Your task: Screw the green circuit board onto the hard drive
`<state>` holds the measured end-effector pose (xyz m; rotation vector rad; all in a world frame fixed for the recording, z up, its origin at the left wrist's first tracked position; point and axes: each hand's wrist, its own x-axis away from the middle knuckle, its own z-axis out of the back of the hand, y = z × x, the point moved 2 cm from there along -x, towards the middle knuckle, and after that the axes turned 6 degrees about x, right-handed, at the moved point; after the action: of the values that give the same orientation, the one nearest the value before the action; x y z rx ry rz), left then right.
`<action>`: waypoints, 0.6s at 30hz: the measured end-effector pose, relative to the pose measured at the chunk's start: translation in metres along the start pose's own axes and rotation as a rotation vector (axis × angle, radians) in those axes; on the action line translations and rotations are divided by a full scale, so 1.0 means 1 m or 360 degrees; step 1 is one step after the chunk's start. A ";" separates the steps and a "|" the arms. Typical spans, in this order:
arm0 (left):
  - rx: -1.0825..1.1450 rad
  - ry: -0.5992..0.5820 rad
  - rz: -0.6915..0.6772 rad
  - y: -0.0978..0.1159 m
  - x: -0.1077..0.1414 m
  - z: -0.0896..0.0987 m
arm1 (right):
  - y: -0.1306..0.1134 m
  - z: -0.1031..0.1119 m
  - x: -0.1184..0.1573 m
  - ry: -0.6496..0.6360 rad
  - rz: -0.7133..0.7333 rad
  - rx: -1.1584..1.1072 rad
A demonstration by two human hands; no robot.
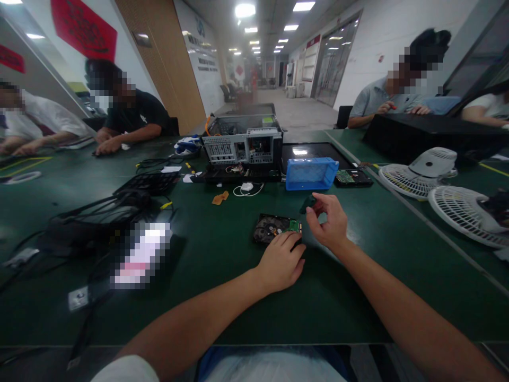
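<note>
On the green table lies a black hard drive (267, 225) with a green circuit board (295, 225) at its right end. My left hand (281, 260) rests on the drive's near right edge, fingers bent over it. Up and to the right, my right hand (328, 220) is raised above the table, pinching a small dark green piece (307, 204) between thumb and fingers. That piece is apart from the drive.
Behind stand an open computer case (242, 146) and a blue tray (311, 174). Another drive (353, 178) lies right of the tray. White fan grilles (409, 178) are at the right; cables (91, 223) and a blurred bright screen (142, 255) at the left. Several people sit around.
</note>
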<state>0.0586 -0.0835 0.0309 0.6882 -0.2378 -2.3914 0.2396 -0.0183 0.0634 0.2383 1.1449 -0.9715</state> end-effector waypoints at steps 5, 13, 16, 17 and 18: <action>-0.0004 -0.0011 0.0001 0.000 0.000 0.000 | 0.006 -0.003 0.001 0.0078 -0.0007 0.0078; 0.0013 0.0015 -0.0007 -0.001 0.000 -0.001 | 0.006 -0.006 0.002 0.0138 0.0018 0.0084; 0.0011 0.0013 -0.0006 -0.001 0.000 0.000 | 0.006 -0.007 0.001 0.0135 0.0044 0.0018; 0.0011 0.0010 -0.0009 -0.001 0.000 0.001 | 0.006 -0.007 0.001 0.0142 0.0052 0.0013; 0.0012 0.0003 -0.0014 -0.001 0.000 0.001 | 0.007 -0.008 0.001 0.0149 0.0054 0.0012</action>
<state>0.0577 -0.0832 0.0311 0.6965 -0.2437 -2.3994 0.2398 -0.0101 0.0573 0.3111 1.2192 -0.9431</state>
